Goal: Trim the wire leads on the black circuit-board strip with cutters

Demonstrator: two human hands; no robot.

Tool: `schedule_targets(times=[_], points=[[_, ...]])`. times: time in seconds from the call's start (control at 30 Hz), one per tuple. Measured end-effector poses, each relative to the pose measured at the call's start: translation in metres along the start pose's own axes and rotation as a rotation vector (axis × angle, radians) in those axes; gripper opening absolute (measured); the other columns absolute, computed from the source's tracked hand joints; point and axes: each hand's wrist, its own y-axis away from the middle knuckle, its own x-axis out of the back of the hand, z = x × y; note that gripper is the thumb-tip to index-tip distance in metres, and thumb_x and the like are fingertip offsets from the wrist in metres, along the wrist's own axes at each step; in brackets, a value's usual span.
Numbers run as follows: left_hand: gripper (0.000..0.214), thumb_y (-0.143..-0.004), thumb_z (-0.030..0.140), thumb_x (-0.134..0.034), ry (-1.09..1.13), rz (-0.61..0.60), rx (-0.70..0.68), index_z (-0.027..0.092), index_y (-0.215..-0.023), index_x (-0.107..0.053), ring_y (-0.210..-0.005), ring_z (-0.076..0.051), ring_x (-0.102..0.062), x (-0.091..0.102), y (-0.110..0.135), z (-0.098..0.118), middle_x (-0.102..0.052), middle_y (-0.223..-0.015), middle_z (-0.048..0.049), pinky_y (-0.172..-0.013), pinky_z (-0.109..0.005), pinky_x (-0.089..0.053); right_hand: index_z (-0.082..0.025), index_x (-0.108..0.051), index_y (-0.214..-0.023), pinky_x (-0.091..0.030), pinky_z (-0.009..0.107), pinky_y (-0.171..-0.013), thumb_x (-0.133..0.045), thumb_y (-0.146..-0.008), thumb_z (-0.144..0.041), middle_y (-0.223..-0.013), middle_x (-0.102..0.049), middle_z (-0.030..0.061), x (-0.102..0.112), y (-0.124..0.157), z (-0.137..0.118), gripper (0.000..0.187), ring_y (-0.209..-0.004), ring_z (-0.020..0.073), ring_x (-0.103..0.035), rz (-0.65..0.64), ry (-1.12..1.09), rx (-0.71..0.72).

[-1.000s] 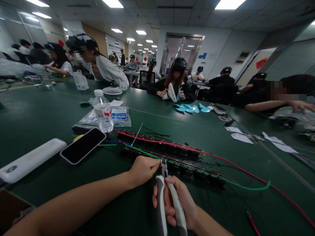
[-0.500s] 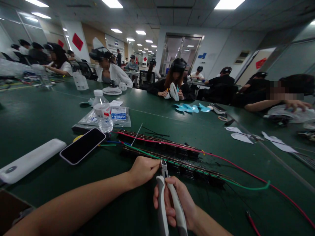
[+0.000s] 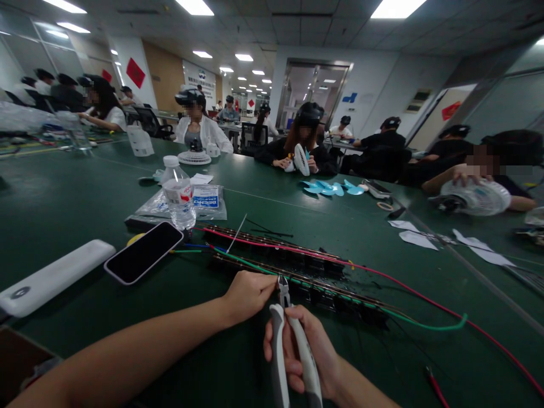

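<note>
- Around you is a bright office with people at desks, and before you a dark green tabletop.
- Across from you, the co-worker in white now sits upright; a second ago that person leaned far over, covering the red diamond on the pillar.
- At the right, another co-worker's clear wrapped object is more plainly in view than it was half a second ago, with a hand on top.
- Your own two hands have barely moved since then.
- Your right hand is wrapped around the grey-and-white cutters, whose handles stand apart and whose tip meets the near edge of the front black strip.
- Your left hand has its fingers curled together right beside that tip; you cannot tell whether they pinch anything.
- The green wire lies along the front strip, the red wire over the rear black strip.
- The bottom edge cuts off the cutter handles, and the right edge the red wire.
- The phone hides most of a yellow thing behind it.
</note>
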Motion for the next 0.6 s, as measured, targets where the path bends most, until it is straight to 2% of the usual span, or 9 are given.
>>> schedule_targets(times=[0.1,0.27,0.43,0.6], points=[[0.027,-0.089,0.018,-0.041,0.004,-0.007,-0.003,0.016,-0.068,-0.057,-0.053,-0.009,-0.052,-0.0002,0.0,-0.0003,-0.059,-0.06,0.0017,-0.054,-0.018,-0.035,-0.007,-0.06,-0.078,-0.034,0.02,-0.029,-0.026,-0.082,-0.049,-0.065,-0.063,0.0123,0.0043,-0.0003,-0.0002,0.054,-0.031,0.0054,-0.034,-0.027,-0.001,-0.017],[0.027,-0.089,0.018,-0.041,0.014,0.0,0.001,0.016,-0.068,-0.057,-0.054,-0.009,-0.052,-0.0012,0.0005,-0.0008,-0.059,-0.06,0.0019,-0.054,-0.018,-0.034,-0.009,-0.057,-0.07,-0.02,0.015,-0.029,-0.03,-0.079,-0.051,-0.059,-0.057,0.008,0.005,0.0008,-0.0015,0.05,-0.035,0.0036,-0.026,-0.055,0.001,-0.034],[0.027,-0.09,0.019,-0.041,0.018,0.0,0.011,0.016,-0.069,-0.058,-0.055,-0.009,-0.053,0.0003,0.0004,0.0002,-0.059,-0.061,0.0018,-0.054,-0.018,-0.035,-0.011,-0.052,-0.066,-0.011,0.014,-0.031,-0.03,-0.078,-0.052,-0.054,-0.054,0.0057,-0.0005,0.0009,-0.0022,0.049,-0.035,0.0024,-0.018,-0.009,0.049,-0.071],[0.027,-0.09,0.019,-0.041,0.004,0.002,0.003,0.016,-0.069,-0.059,-0.056,-0.009,-0.054,0.0014,0.0004,0.0004,-0.06,-0.061,0.0013,-0.055,-0.019,-0.036,-0.011,-0.052,-0.064,-0.009,0.015,-0.031,-0.028,-0.08,-0.052,-0.054,-0.056,0.0062,-0.0001,-0.0011,-0.0011,0.05,-0.034,0.0024,-0.017,0.044,0.084,-0.081]])
